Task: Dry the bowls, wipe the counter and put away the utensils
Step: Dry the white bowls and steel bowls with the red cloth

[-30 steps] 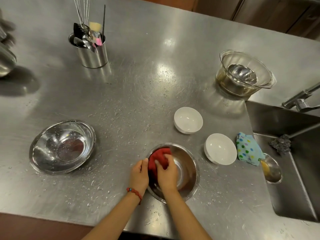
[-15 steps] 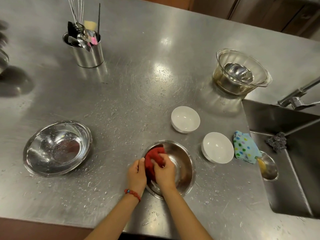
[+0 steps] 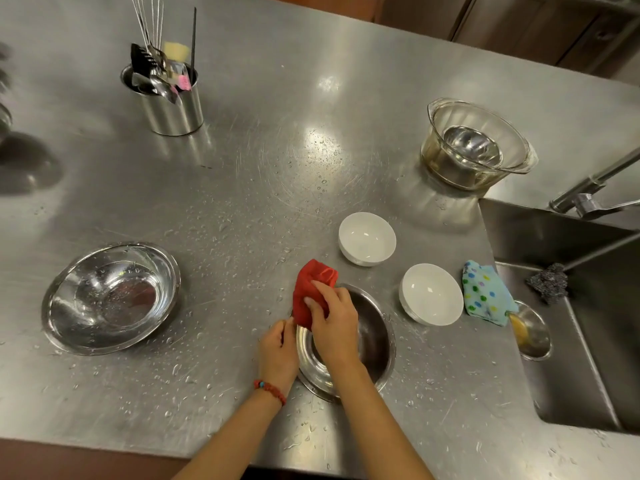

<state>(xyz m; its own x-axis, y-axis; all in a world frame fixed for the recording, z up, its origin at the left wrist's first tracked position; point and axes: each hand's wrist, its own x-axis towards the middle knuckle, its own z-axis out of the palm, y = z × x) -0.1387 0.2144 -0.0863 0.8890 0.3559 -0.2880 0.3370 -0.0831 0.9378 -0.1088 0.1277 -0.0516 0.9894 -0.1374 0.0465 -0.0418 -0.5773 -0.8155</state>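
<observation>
Right hand (image 3: 329,317) grips the red cloth (image 3: 308,292); left hand (image 3: 278,348) pinches the steel bowl (image 3: 367,344) at its near-left rim.
The counter (image 3: 242,202) holds that bowl directly under the cloth-holding hand; the cloth bulges over the bowl's far-left rim, so wiping continues inward and rightward.

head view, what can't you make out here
- Steel bowl being dried: near wall hidden by right hand and red cloth.
- Objects at left edge: cut off, blurred.
- Utensil holder: tools overlap, too small to identify.
- Faucet: cut by right edge.
</observation>
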